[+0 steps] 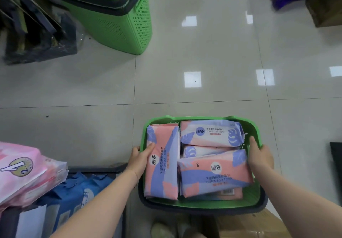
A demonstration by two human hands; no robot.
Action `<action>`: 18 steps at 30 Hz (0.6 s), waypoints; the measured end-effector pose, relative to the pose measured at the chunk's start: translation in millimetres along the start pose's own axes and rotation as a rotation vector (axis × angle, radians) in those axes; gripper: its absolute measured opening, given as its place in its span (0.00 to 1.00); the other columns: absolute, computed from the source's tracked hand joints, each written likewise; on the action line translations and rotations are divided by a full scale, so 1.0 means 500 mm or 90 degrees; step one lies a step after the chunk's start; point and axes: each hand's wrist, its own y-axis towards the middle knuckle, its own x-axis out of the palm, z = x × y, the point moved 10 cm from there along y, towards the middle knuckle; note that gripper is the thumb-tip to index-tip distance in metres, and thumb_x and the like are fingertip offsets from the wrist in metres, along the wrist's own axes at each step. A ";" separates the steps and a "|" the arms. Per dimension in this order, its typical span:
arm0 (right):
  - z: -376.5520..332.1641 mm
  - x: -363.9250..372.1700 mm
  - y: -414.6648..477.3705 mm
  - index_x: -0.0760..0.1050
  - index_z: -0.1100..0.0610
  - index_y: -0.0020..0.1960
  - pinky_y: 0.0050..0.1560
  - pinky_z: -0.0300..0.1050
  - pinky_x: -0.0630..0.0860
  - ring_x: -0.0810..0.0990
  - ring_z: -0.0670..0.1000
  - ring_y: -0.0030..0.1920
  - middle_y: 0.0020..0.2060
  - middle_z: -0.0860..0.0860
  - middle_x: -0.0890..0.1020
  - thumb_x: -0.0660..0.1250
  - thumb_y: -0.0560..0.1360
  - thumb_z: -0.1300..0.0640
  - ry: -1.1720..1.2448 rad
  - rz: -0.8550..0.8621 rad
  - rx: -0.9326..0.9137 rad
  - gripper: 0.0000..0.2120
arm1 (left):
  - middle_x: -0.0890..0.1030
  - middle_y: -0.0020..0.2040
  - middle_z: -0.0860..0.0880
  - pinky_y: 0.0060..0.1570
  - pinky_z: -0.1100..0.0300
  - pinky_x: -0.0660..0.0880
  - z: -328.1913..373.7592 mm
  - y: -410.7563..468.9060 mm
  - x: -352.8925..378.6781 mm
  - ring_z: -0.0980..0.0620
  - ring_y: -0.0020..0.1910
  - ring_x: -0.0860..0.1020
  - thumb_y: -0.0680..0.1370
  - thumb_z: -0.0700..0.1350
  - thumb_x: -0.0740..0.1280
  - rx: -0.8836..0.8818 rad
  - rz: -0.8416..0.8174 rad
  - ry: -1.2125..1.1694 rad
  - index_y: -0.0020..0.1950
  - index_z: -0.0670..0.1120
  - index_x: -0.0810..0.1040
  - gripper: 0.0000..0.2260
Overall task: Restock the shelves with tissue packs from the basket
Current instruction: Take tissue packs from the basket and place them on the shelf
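Observation:
A green basket (pixel 203 203) with a dark lower rim is held in front of me above the tiled floor. Inside lie several pink-and-purple tissue packs: one upright along the left wall (pixel 162 163), one across the back (pixel 211 133), one on top at the front right (pixel 214 173), others partly hidden beneath. My left hand (pixel 140 159) grips the basket's left rim, thumb over the edge against the left pack. My right hand (pixel 259 157) grips the right rim, fingers curled over the edge.
A stack of tall green baskets (pixel 118 15) stands on the floor at the back left beside dark clutter (pixel 37 37). Pink packs (pixel 24 171) and blue packs (pixel 74 197) fill a shelf at lower left. Cardboard boxes lie at the top right (pixel 325 6) and under the basket (pixel 255 226).

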 end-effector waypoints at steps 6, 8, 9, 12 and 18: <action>-0.064 -0.013 -0.058 0.64 0.65 0.68 0.66 0.60 0.60 0.61 0.64 0.68 0.67 0.65 0.65 0.56 0.79 0.44 -0.062 0.138 -0.076 0.28 | 0.73 0.62 0.43 0.61 0.48 0.71 0.046 -0.025 -0.017 0.44 0.60 0.73 0.68 0.64 0.67 0.178 0.107 0.231 0.64 0.47 0.68 0.32; -0.127 0.000 -0.117 0.65 0.64 0.68 0.66 0.60 0.59 0.60 0.64 0.68 0.69 0.64 0.63 0.56 0.78 0.44 -0.083 0.148 -0.267 0.27 | 0.70 0.64 0.39 0.60 0.48 0.67 0.091 -0.069 -0.019 0.40 0.62 0.69 0.71 0.58 0.68 0.319 0.206 0.339 0.67 0.41 0.67 0.31; -0.155 0.017 -0.157 0.66 0.62 0.67 0.66 0.60 0.60 0.61 0.63 0.68 0.69 0.63 0.64 0.56 0.77 0.43 -0.096 0.137 -0.383 0.27 | 0.70 0.63 0.38 0.58 0.48 0.67 0.108 -0.092 -0.008 0.39 0.61 0.69 0.70 0.59 0.68 0.382 0.239 0.388 0.66 0.40 0.68 0.32; -0.194 0.088 -0.269 0.73 0.59 0.60 0.60 0.59 0.67 0.66 0.61 0.64 0.64 0.61 0.70 0.56 0.74 0.45 -0.145 0.057 -0.655 0.23 | 0.62 0.72 0.43 0.61 0.48 0.64 0.115 -0.124 0.055 0.42 0.69 0.63 0.65 0.69 0.62 0.422 0.201 0.528 0.72 0.47 0.61 0.41; -0.161 0.168 -0.293 0.76 0.53 0.45 0.46 0.49 0.63 0.77 0.55 0.44 0.42 0.49 0.79 0.55 0.73 0.45 -0.319 0.068 -0.742 0.16 | 0.42 0.75 0.44 0.63 0.48 0.67 0.081 -0.089 0.114 0.40 0.68 0.64 0.63 0.73 0.64 0.402 0.135 0.604 0.72 0.55 0.41 0.49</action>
